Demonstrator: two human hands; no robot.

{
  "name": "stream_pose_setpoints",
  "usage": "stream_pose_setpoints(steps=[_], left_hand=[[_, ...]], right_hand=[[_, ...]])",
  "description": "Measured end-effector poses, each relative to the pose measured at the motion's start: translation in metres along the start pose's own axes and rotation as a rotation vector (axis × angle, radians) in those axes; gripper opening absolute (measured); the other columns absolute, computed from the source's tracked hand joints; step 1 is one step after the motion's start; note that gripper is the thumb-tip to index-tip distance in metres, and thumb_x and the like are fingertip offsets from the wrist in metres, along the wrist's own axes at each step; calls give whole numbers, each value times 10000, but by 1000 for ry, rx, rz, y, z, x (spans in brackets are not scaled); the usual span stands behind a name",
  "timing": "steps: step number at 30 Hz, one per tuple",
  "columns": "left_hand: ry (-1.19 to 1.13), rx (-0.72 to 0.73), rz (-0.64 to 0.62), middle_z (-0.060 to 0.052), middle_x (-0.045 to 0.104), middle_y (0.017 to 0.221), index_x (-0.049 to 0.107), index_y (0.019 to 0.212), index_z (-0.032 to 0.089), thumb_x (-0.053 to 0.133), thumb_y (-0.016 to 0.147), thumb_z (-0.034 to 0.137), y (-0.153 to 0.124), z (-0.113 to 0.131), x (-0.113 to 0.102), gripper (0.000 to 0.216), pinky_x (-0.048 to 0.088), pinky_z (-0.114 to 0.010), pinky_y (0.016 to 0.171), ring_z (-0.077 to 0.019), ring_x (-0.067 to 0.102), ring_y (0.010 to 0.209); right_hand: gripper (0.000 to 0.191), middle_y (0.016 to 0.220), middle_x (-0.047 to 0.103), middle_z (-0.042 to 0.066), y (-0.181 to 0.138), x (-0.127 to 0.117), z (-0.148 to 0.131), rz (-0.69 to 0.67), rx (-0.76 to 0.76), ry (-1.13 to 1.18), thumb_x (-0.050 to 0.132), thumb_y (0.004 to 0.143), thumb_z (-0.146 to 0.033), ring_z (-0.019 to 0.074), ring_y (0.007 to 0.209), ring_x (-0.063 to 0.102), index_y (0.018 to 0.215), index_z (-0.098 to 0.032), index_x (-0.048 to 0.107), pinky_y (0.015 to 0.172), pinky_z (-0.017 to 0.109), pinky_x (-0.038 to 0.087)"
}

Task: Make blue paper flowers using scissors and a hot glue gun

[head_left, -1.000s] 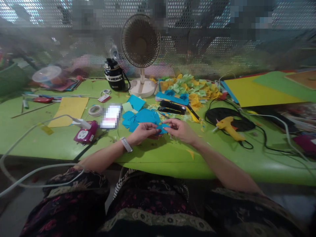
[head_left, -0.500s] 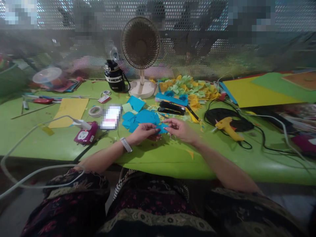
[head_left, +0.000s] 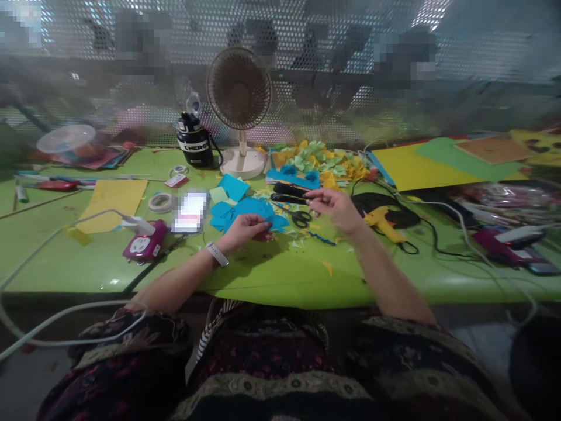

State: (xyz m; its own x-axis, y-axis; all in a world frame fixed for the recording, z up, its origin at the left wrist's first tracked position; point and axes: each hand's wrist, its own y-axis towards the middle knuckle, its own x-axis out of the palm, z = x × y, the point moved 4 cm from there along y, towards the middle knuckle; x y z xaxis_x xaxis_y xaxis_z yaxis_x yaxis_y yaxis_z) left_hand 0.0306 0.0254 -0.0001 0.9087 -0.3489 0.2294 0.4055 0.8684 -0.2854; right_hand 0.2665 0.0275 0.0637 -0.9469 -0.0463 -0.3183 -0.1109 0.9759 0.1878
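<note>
My left hand (head_left: 246, 230) is closed, its thumb and fingertips pinching a small blue paper piece (head_left: 279, 223) over the pile of blue cut paper (head_left: 243, 211). My right hand (head_left: 333, 209) hovers to the right with bent fingers a little apart, holding nothing that I can see. Its fingertips are at the right end of a black stapler (head_left: 290, 190); whether they touch it I cannot tell. Dark-handled scissors (head_left: 301, 218) lie between my hands, and a narrow dark blue strip (head_left: 322, 238) lies nearer to me.
Behind stand a fan (head_left: 243, 164) and a black bottle (head_left: 195, 143), beside a heap of green and yellow paper pieces (head_left: 324, 161). A phone (head_left: 190, 211), tape roll (head_left: 160, 202) and purple power socket (head_left: 144, 241) lie left. At right are a yellow glue gun (head_left: 385, 225) and cables.
My right hand has left the blue paper and moved up and right toward the stapler, uncovering the scissors. My left hand still holds blue paper near the pile. The view has shifted slightly right.
</note>
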Motion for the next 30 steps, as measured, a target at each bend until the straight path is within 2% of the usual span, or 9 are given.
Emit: stream_pose_setpoints(steps=[5, 9, 12, 14, 17, 21, 26, 28, 30], left_hand=[[2, -8, 23, -45, 734, 644, 607, 745, 108, 838, 753, 230, 3, 1, -3, 261, 593, -215, 602, -120, 704, 558], [0, 3, 28, -51, 737, 649, 610, 736, 108, 838, 748, 226, 4, 5, -5, 257, 589, -216, 616, -120, 704, 571], [5, -7, 34, -68, 742, 661, 614, 744, 110, 848, 731, 226, 4, 7, -7, 262, 592, -238, 631, -135, 710, 586], [3, -9, 37, -71, 742, 663, 616, 738, 110, 859, 715, 233, 4, 8, -9, 274, 600, -256, 651, -142, 711, 593], [-4, -3, 53, -66, 742, 668, 615, 737, 113, 856, 715, 232, 5, 11, -11, 270, 610, -283, 678, -146, 710, 597], [-34, 42, 88, -58, 743, 683, 605, 759, 115, 832, 744, 209, 4, 18, -14, 246, 604, -265, 663, -131, 703, 588], [-138, 149, 174, -46, 732, 667, 605, 792, 111, 798, 778, 180, 3, 31, -23, 205, 581, -217, 629, -119, 706, 595], [-173, 191, 227, -45, 735, 678, 605, 800, 114, 782, 793, 187, 3, 37, -28, 192, 583, -221, 647, -117, 705, 599], [-182, 217, 264, -47, 739, 694, 608, 809, 116, 785, 794, 209, 4, 41, -33, 201, 583, -222, 668, -112, 706, 609]], right_hand=[[353, 754, 700, 32, 6, -37, -3, 62, 4, -73, 785, 732, -449, 141, 646, 629, 956, -188, 705, 657, 310, 569], [288, 909, 727, 74, 29, -46, 15, 82, 4, -315, 737, 781, -337, 201, 802, 678, 1018, -179, 692, 819, 403, 573], [358, 1139, 703, 133, 57, -33, 29, 22, -12, -559, 751, 781, -290, 267, 1014, 663, 1108, -172, 665, 939, 445, 517], [410, 1223, 673, 153, 73, -17, 36, -84, -50, -696, 788, 761, -290, 293, 1101, 627, 1128, -168, 654, 963, 428, 485], [345, 1115, 701, 152, 88, 5, 45, -178, -70, -773, 773, 791, -280, 264, 1015, 631, 1077, -125, 659, 889, 359, 470], [197, 1020, 703, 128, 95, 14, 52, -161, -69, -797, 718, 841, -233, 238, 961, 618, 995, -122, 665, 848, 336, 453], [224, 1086, 691, 147, 88, -7, 26, -45, -79, -826, 702, 853, -279, 303, 1009, 625, 1037, -155, 679, 871, 420, 477], [281, 1074, 698, 145, 71, -21, 5, 34, -107, -791, 706, 843, -337, 317, 990, 637, 1058, -157, 690, 868, 449, 487], [346, 1016, 715, 116, 44, -27, -11, -6, -93, -696, 714, 824, -416, 299, 931, 656, 1070, -174, 701, 845, 445, 503]])
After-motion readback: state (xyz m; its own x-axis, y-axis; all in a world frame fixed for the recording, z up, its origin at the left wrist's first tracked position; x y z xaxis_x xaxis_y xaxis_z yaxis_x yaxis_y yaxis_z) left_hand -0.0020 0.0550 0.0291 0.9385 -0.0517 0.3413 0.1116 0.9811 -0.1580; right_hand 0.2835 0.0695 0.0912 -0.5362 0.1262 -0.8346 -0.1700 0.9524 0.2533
